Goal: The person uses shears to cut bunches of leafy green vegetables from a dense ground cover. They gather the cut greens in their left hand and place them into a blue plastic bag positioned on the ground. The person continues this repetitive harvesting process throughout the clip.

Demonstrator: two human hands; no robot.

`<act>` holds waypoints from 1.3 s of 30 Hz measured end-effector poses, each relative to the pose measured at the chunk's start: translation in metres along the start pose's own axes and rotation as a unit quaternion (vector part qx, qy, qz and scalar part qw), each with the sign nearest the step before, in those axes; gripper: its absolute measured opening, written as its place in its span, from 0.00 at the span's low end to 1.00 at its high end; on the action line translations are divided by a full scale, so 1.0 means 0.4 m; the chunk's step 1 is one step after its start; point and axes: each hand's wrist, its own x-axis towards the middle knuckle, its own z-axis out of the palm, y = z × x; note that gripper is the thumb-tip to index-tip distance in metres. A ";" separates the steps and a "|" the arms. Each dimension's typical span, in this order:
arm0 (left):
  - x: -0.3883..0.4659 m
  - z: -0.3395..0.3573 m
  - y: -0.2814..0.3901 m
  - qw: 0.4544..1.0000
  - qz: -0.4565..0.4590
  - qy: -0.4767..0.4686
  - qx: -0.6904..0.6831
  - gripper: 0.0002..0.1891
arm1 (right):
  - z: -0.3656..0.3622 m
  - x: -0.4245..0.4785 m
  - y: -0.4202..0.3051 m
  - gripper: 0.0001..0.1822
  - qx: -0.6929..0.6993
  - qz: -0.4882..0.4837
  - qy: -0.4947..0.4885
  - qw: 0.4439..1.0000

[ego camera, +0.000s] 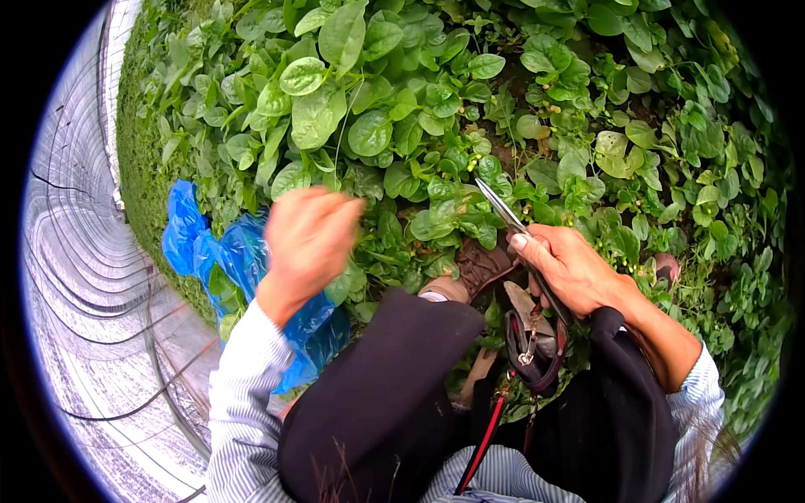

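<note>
My left hand [314, 245] is curled and blurred by motion, above the leafy green plants [371, 132] and beside a blue plastic bag [314, 339]. Whether anything is inside those fingers is hidden. In my right hand [566, 264] is a pointed metal cutting tool [500, 204], its tip directed up and left over low leaves. Its dark lower part runs below my palm; a knife or closed shears, I cannot tell which. Some picked-looking leaves [220, 283] show at the blue bag's opening.
A small dark bag [534, 358] on a red-edged strap [489, 434] hangs between my knees. My brown shoe [481, 267] stands among the plants, partly covered by leaves. Along the left side lies pale sheeting [94, 264] crossed by dark lines [126, 412].
</note>
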 end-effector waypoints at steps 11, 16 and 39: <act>0.002 0.270 -0.121 0.988 -0.073 -0.132 0.014 0.21 | 0.002 0.072 -0.103 0.35 0.087 0.085 -0.061 0.991; 0.009 0.279 -0.114 0.986 -0.106 -0.128 -0.026 0.31 | 0.036 0.188 -0.159 0.34 0.165 0.144 -0.071 0.973; 0.007 0.347 -0.087 0.971 -0.197 -0.041 -0.131 0.24 | 0.049 0.256 -0.061 0.29 0.284 0.110 -0.047 0.951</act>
